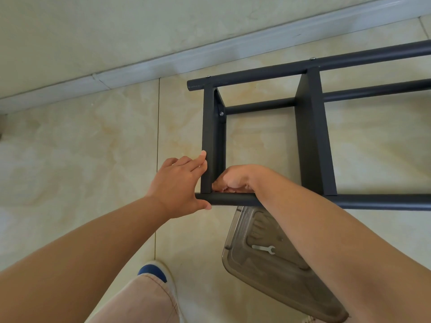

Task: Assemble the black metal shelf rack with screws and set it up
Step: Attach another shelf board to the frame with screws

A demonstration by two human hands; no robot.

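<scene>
- Head view: our left hand [179, 183] grips the near tube [233, 199]; our right hand [233, 180] curls at the panel [211, 136] corner, contents hidden.
- Risk: cross-threading if the joint shifts.

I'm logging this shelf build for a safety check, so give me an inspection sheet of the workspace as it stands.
Surface: glossy beige tile floor, with a pale baseboard along the wall.
Job's things: black metal rack lies on its side on the floor; silver screw heads show at the far joints.
Clutter: clear plastic tray on the floor beneath the near tube, holding a small flat wrench.
Grippers: left hand holds the near tube's end, thumb under it, fingers against the end panel; right hand has curled fingers at the near corner joint, what it pinches is hidden.
Cables: nothing seen.
Surroundings: person's knee and blue-toed shoe below.
</scene>
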